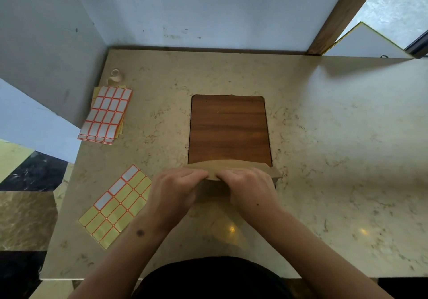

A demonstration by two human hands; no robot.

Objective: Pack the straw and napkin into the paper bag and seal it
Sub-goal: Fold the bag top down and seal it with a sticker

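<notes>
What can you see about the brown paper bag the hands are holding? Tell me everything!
The paper bag is plain brown paper, lying flat near the middle of the stone table, its far edge overlapping a wooden panel. Its top looks folded over into a curved flap. The left hand and right hand press down on it side by side, hiding most of it. What is inside cannot be seen.

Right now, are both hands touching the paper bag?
Touching. The head view shows the left hand and right hand pressed onto the paper bag, fingers meeting over its folded top edge.
</notes>
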